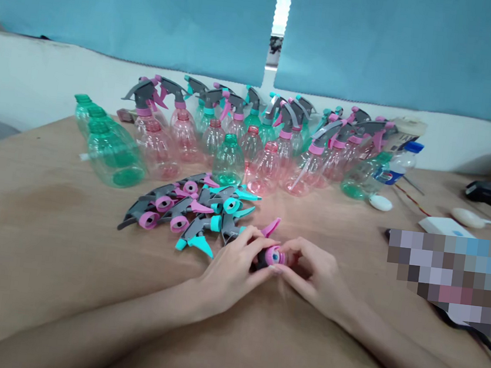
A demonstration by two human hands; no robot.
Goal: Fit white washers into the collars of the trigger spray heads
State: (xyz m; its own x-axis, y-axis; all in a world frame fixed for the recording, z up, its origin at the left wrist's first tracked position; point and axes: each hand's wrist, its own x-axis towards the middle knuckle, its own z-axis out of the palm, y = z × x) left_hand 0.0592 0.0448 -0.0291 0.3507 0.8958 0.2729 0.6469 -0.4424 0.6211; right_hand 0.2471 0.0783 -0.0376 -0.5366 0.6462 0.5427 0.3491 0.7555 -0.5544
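Near the front middle of the table, my left hand [234, 265] grips the dark body of a pink and grey trigger spray head [274, 256]. The fingertips of my right hand [321, 275] pinch its pink collar, whose opening faces me; whether a small separate part sits between those fingers, I cannot make out. A pink trigger lever sticks up behind my left fingers. Just beyond my left hand lies a loose pile of spray heads, some with pink collars [149, 220] and some with turquoise triggers [200, 245].
Behind the pile stand rows of clear pink bottles [263, 171] and green bottles [229, 164], many fitted with spray heads. At right are a blue-capped drink bottle [400, 166], a white round object [380, 203], a white box [447, 226], a cable and a blurred-out flat object [456, 279].
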